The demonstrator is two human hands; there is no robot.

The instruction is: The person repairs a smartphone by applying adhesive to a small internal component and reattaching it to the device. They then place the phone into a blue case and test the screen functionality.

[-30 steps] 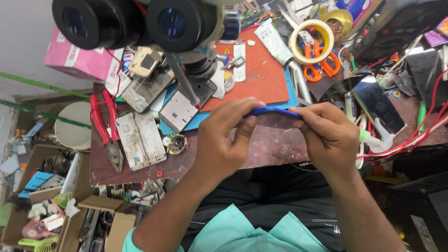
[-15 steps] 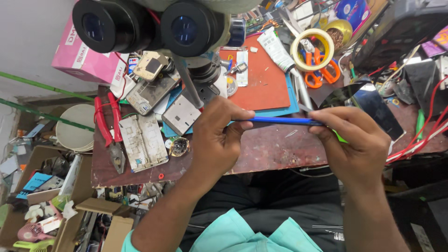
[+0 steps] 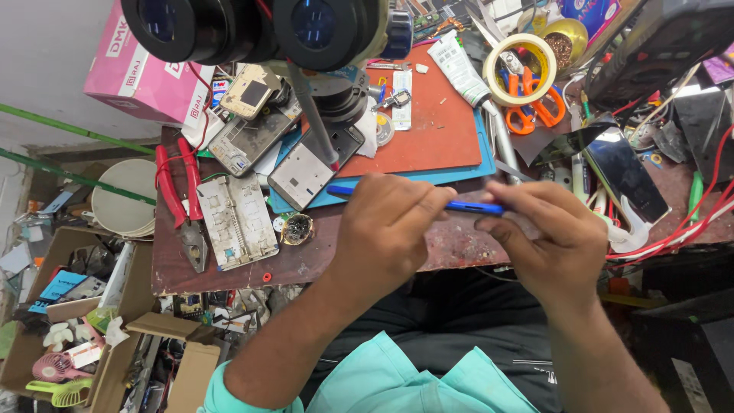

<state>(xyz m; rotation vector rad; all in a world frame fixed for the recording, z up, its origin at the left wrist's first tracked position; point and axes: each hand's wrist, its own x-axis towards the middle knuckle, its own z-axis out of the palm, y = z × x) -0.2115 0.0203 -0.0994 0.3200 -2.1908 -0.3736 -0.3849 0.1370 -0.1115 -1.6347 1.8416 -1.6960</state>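
A thin blue phone frame (image 3: 466, 206) is held edge-on between both hands above the front of a worn workbench (image 3: 229, 268). My left hand (image 3: 390, 229) grips its left part, and a blue end (image 3: 340, 190) sticks out past the fingers. My right hand (image 3: 547, 233) pinches its right end with thumb and fingers. Both hands hover just in front of the red work mat (image 3: 436, 130), which lies on a blue one.
A microscope head (image 3: 267, 27) hangs over the bench. Below it lie opened phone bodies (image 3: 237, 222) (image 3: 306, 172), red pliers (image 3: 180, 199), a tape roll (image 3: 524, 69), orange scissors (image 3: 535, 111), a dark phone (image 3: 623, 176) and red wires (image 3: 688, 222). Cluttered boxes (image 3: 69, 321) stand at the left.
The hands have slid left along the bench and the view has shifted. The blue frame stays held between both hands, and its left end now sticks out further past my left hand.
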